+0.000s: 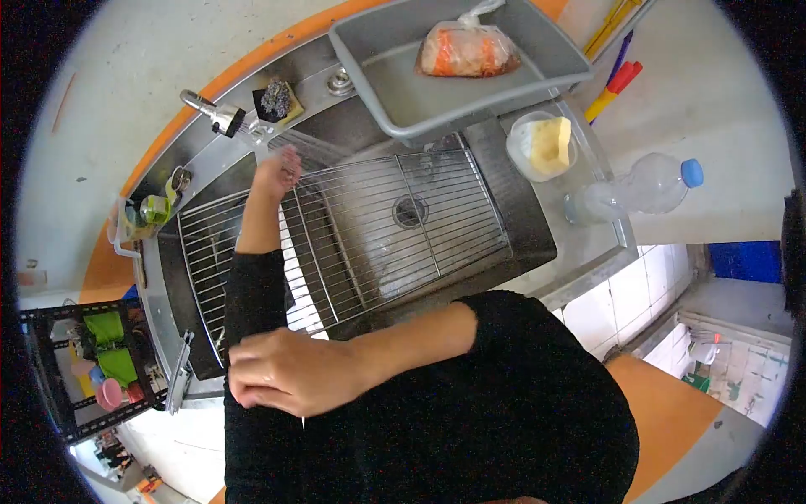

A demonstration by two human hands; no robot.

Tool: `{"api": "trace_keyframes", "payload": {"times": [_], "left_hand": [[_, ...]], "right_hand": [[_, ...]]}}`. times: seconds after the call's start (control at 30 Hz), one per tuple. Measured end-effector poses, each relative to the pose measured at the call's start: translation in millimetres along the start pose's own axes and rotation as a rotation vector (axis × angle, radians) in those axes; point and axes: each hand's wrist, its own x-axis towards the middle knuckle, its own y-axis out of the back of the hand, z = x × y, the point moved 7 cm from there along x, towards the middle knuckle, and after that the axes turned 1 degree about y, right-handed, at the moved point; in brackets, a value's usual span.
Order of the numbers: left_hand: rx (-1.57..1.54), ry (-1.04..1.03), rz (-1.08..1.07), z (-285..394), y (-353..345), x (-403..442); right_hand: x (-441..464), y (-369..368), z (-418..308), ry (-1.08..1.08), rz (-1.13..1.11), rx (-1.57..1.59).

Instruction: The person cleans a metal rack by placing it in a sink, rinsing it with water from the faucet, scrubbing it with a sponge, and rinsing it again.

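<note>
My left hand [281, 171] is by the tap [220, 116], close to the spray of water [306, 147] that fans out over the sink. Its fingers are small and blurred, so their pose is unclear. Below the hand, the black left sleeve [256, 290] ends partway up the forearm. My right hand [290, 371] reaches across my body with its fingers curled over that sleeve. A wire rack [403, 181] lies across the steel sink [529, 223], beneath my left forearm. Under the bars on the left is something white, partly hidden by the arm.
A grey basin [378, 105] holding a tied plastic bag of food [470, 50] stands at the back. To the right are a white bowl with a yellow sponge [550, 144] and a plastic bottle [646, 186]. A scouring pad [275, 99] sits behind the tap.
</note>
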Motion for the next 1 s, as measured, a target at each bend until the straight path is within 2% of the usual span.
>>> {"api": "trace_keyframes", "payload": {"times": [0.07, 0.1, 0.13, 0.17, 0.2, 0.27, 0.33, 0.37, 0.4, 0.47, 0.5, 0.53, 0.6, 0.63, 0.67, 0.73, 0.77, 0.8, 0.83, 0.87, 0.9, 0.93, 1.0], "left_hand": [[-0.413, 0.113, -0.015, 14.0, 6.8, -1.6], [-0.764, 0.124, -0.005, 20.7, 12.3, 10.7], [-0.764, 0.115, -0.009, 22.5, 21.0, 17.8], [-0.855, 0.135, -0.047, 28.2, 23.2, 16.9], [-0.948, 0.154, -0.085, 34.2, 24.4, 16.9], [-0.932, 0.185, -0.039, 33.5, 22.5, 16.3], [-0.912, 0.146, -0.006, 30.5, 10.2, 12.8], [-0.967, 0.234, -0.075, 26.0, 1.8, 5.9], [-0.966, 0.229, -0.08, 27.5, 0.8, 3.3], [-1.046, 0.22, -0.153, 27.8, -3.7, 2.5], [-1.089, 0.184, -0.454, 33.5, -12.0, -3.0], [-1.085, 0.177, -0.458, 34.7, -12.0, 3.2], [-0.976, 0.129, -0.177, 33.4, -10.9, -3.5], [-0.951, 0.058, -0.504, 34.0, -10.5, 8.6], [-0.952, 0.053, -0.504, 38.5, -13.2, 3.4], [-0.808, -0.073, -0.453, 55.9, -23.9, -23.9], [-0.369, -0.204, -0.331, 61.7, -23.2, -47.1], [-0.37, -0.212, -0.323, 59.8, -11.2, -51.4], [0.106, -0.404, -0.387, 64.7, -2.4, -59.1], [0.59, -0.576, -0.425, 63.8, 3.6, -70.1], [0.972, -0.543, -0.293, 65.5, 19.0, -83.0], [1.104, -0.745, -0.161, 64.6, 46.1, -81.7], [1.288, -0.92, 0.139, 84.7, 83.4, -126.4]], "right_hand": [[-8.5, 7.4, -4.7, 0.014, 0.013, 0.091], [-15.5, 14.7, -0.6, 0.007, 0.059, 0.036], [-24.1, 22.7, 4.8, 0.005, 0.101, -0.024], [-32.6, 31.3, 10.7, -0.085, 0.14, -0.123], [-41.8, 37.2, 19.7, -0.295, 0.13, -0.217], [-54.6, 31.7, 34.3, -0.428, 0.143, -0.151], [-56.7, 29.5, 37.9, -0.384, 0.141, -0.102], [-55.3, 28.9, 35.5, -0.341, 0.138, -0.055], [-55.5, 30.0, 33.0, -0.336, 0.137, -0.059], [-56.1, 21.2, 23.7, -0.292, -0.005, 0.073], [-54.9, 14.5, 15.6, -0.242, -0.101, 0.197], [-55.4, 11.0, 8.4, -0.239, -0.195, 0.302], [-54.3, 9.5, 4.1, -0.16, -0.353, 0.269], [-53.2, 11.7, 7.7, -0.158, -0.355, 0.269], [-53.4, 11.6, 14.0, -0.155, -0.388, 0.199], [-51.2, 26.3, 30.8, -0.179, -0.399, 0.033], [-47.5, 40.3, 48.3, -0.19, -0.315, 0.053], [-45.2, 60.8, 68.2, -0.346, -0.204, 0.057], [-44.1, 82.9, 95.4, -0.277, -0.025, 0.018], [-46.2, 102.9, 125.9, -0.447, 0.103, 0.21], [-46.0, 125.3, 146.4, -0.553, 0.184, 0.168], [-45.1, 144.0, 177.7, -0.594, 0.202, 0.019], [-38.9, 169.8, 215.1, -0.713, 0.223, -0.051]]}}
